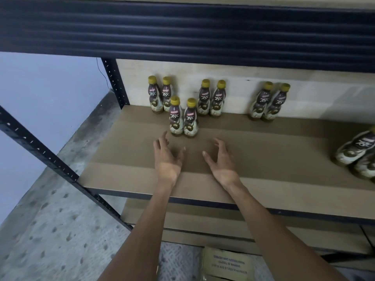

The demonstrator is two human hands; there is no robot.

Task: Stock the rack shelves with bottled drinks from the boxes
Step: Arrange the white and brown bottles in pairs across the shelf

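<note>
Two bare hands hover over the shelf board (pixel 284 155) and hold nothing. The left hand (pixel 167 159) and right hand (pixel 223 161) have their fingers spread wide, palms turned toward each other. Just beyond the left fingertips stands the front pair of bottles (pixel 190 119), upright and side by side. Farther past both hands, three back pairs (pixel 204 98) line the rear panel. Well out from the right hand, the edge bottles (pixel 357 149) appear tilted. Below the forearms sits a cardboard box (pixel 225 264).
</note>
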